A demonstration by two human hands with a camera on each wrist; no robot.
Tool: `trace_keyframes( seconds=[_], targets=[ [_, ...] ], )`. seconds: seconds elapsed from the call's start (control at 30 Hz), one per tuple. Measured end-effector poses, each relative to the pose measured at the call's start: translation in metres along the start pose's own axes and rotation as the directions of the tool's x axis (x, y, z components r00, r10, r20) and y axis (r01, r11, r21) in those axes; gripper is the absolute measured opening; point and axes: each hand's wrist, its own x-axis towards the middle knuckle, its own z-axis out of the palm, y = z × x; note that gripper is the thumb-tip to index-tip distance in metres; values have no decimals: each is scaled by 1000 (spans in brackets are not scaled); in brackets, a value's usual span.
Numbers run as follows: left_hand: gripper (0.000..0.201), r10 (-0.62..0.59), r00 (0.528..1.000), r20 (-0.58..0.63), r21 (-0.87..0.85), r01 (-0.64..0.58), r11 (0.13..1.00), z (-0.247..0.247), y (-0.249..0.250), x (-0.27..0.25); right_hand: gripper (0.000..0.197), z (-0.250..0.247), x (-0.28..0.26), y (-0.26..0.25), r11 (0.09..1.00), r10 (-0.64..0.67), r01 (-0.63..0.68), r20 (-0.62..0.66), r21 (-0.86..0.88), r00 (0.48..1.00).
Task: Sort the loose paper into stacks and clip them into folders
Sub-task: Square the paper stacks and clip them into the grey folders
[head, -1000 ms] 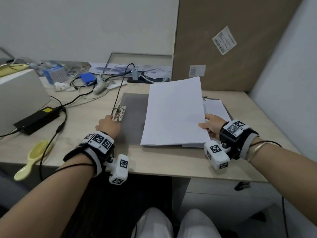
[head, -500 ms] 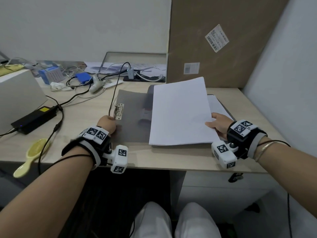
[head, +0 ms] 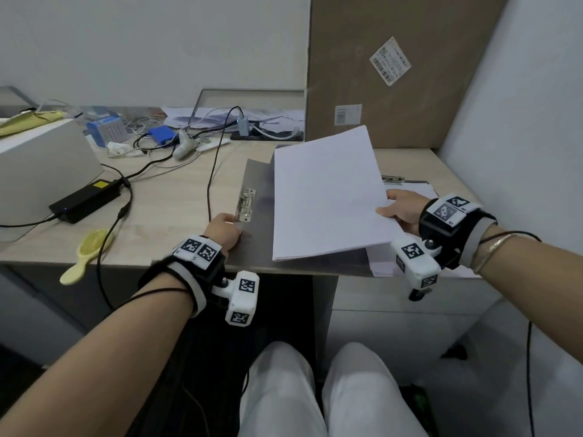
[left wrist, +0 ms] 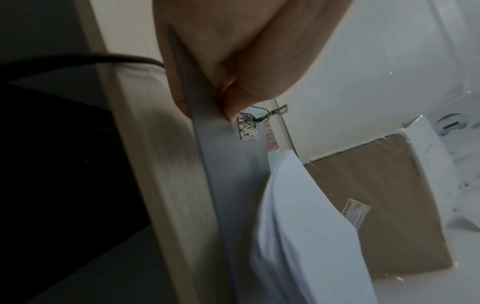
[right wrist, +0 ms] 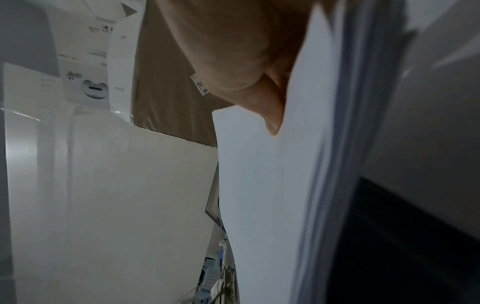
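An open grey folder (head: 258,247) lies on the desk, with a metal clip (head: 247,205) near its left edge. My left hand (head: 222,230) pinches that edge just below the clip; in the left wrist view the fingers (left wrist: 205,61) grip the grey folder (left wrist: 233,164) beside the clip (left wrist: 248,128). My right hand (head: 402,211) holds a stack of white paper (head: 328,197) by its right side, tilted and raised over the folder. The right wrist view shows my thumb (right wrist: 270,115) lying on top of the paper stack (right wrist: 259,185).
A second folder with paper (head: 413,184) lies under my right hand. On the left of the desk are a black power adapter (head: 85,200), cables, a yellow hairbrush (head: 85,253) and a white box (head: 41,165). A cardboard panel (head: 394,74) stands behind; a wall bounds the right.
My left hand has drawn the grey folder to the right, so its clip is closer to the paper's left edge. My right hand has raised the stack slightly.
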Motion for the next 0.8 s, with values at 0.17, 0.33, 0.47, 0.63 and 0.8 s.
trace_keyframes(
  seconds=[0.17,0.33,0.47,0.63,0.8],
  targets=[
    [30,-19,995,97,91,10,996,10,-15,0,14,9,-3,16,989,67,-64,18,-130,998],
    [30,-38,986,160,232,0,973,9,-4,-7,19,16,-5,26,992,20,-17,25,-129,999],
    [39,-47,988,149,343,-7,939,-2,11,-7,20,20,-6,26,999,27,-26,39,-23,999],
    [40,57,992,111,169,-75,983,-13,27,8,24,24,-1,25,999,-7,9,47,-35,999],
    [10,48,992,115,-79,-39,996,-7,39,19,19,29,8,28,998,5,-3,25,-70,1000]
  ],
)
